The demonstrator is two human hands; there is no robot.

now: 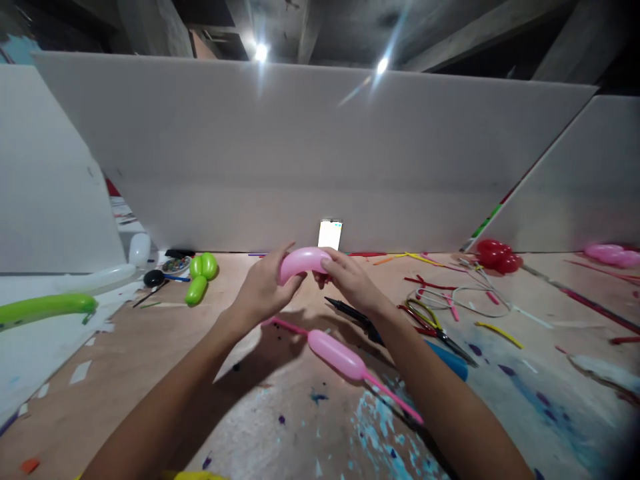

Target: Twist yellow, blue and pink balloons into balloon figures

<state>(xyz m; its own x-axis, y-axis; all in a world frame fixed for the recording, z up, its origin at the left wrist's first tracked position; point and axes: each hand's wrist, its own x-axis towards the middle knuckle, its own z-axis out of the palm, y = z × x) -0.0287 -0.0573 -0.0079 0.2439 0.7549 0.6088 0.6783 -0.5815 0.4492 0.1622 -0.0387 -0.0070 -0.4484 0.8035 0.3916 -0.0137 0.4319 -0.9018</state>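
A pink modelling balloon (305, 259), bent in an arch, is held between both hands above the middle of the table. My left hand (264, 283) wraps its left end, thumb underneath. The fingers of my right hand (350, 277) pinch its other end. Below them on the table lies a second pink balloon (337, 355), inflated only in its middle, with thin flat tails at both ends. A black pointed tool (350, 310) lies partly hidden behind my right forearm. Close by are scissors (440, 330) with yellow-and-red handles and a blue cylinder (450, 362), partly covered by that forearm.
A tall white panel (310, 153) stands along the back, with a lit phone (330, 234) leaning on it. Green balloons (203, 273) and a small dish (176, 265) sit at left. A red balloon shape (497, 257), cable (475, 303) and loose uninflated balloons are at right.
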